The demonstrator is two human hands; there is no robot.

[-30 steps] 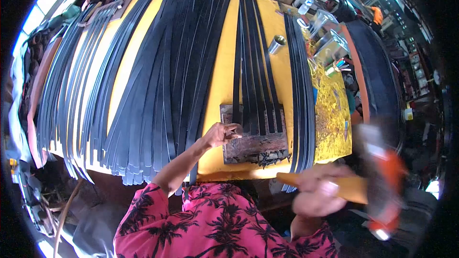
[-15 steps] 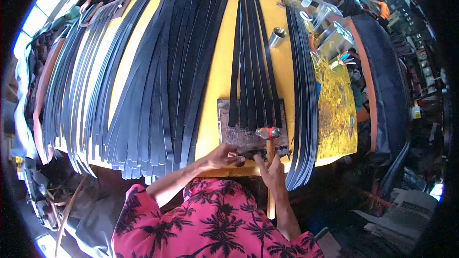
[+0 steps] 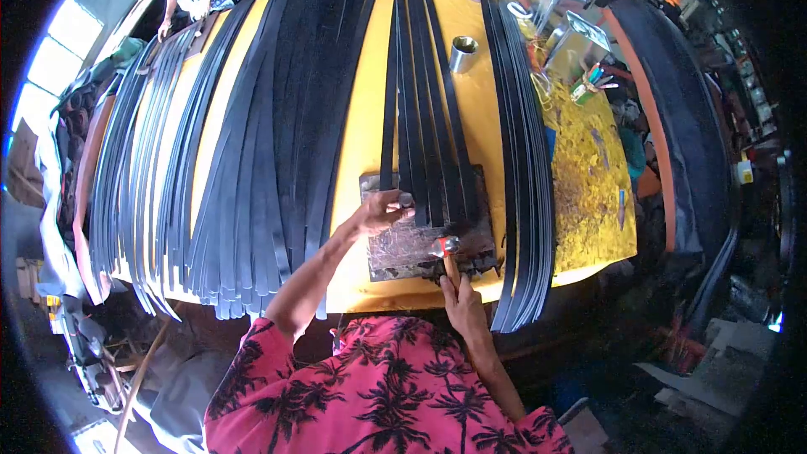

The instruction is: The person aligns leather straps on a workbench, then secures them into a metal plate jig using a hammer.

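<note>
While the right hand (image 3: 466,309) wraps round the hammer (image 3: 450,262), its handle (image 3: 452,271) pointing forward and slightly left, head (image 3: 445,245) crosswise over the dark block (image 3: 391,250), the left hand (image 3: 380,213) pinches a short metal piece (image 3: 406,200), round end up, near black strips (image 3: 435,189).

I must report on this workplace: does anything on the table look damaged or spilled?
Yes: the table has dark blotches at its right end, unlike its plainer yellow middle. Whether stains or wear, I cannot tell. No wet spill shows.
</note>
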